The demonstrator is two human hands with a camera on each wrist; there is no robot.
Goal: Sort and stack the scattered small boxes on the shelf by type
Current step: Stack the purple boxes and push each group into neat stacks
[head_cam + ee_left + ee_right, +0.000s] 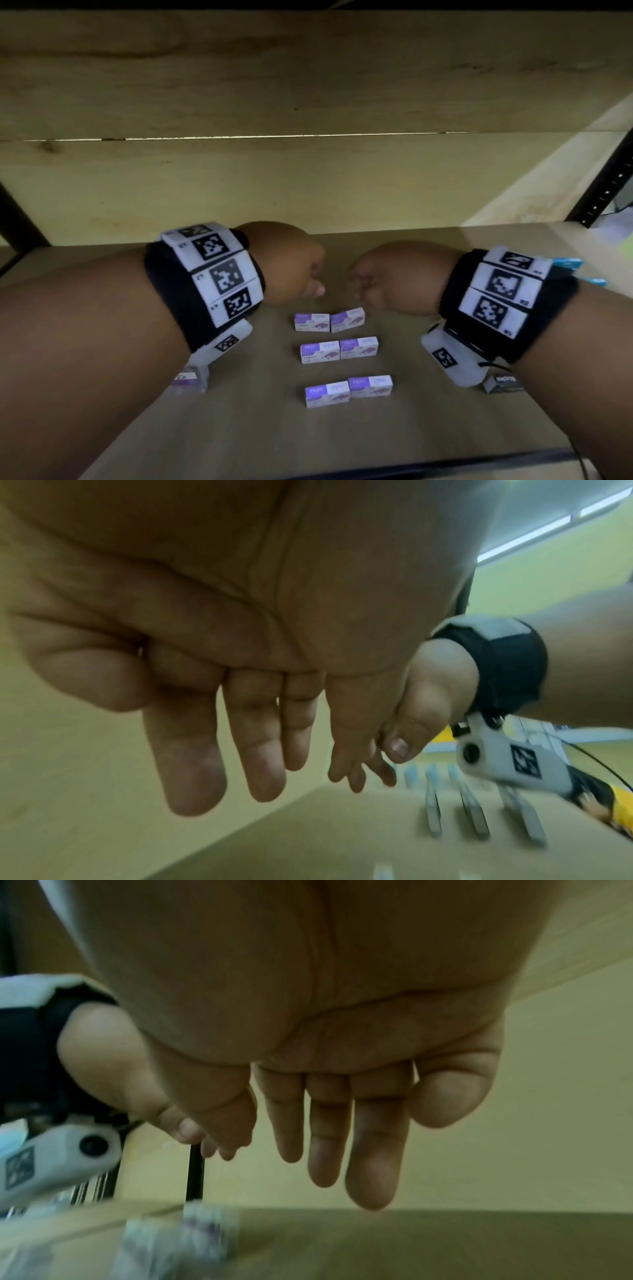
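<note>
Where the wooden shelf [239, 428] runs toward its back board, six purple-and-white boxes [342, 353] lie in three touching pairs, one pair behind another. Another purple box [190, 378] sits near-left under the left wristband, and a grey box [503, 383] near-right. Just beyond the farthest pair hover the left hand [287, 263] and right hand [390, 277], close together, fingers straight and relaxed in the wrist views, holding nothing.
</note>
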